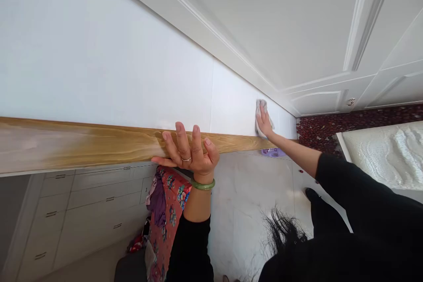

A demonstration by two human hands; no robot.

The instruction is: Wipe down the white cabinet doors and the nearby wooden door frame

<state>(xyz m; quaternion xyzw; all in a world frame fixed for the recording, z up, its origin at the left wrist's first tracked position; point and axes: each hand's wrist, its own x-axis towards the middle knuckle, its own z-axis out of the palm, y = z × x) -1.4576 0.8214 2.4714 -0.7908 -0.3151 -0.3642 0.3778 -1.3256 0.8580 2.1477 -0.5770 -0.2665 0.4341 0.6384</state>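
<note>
My left hand (191, 152), with a ring and a green bangle at the wrist, rests against the long wooden trim (109, 141). Its fingers are spread and no object shows in it. Farther off to the right, my right hand (265, 122) presses a pale grey-white cloth (260, 130) flat against the white panelled surface (148, 75), just above the trim. Part of the cloth is hidden under the hand and fingers.
White moulded panels (280, 22) border the surface above. Below the trim are a purple-labelled container (271, 152), a pale tiled floor (244, 194), a red floral cloth (173, 198) and white drawers (92, 198). A cream quilted bed-like surface (390, 154) stands at right.
</note>
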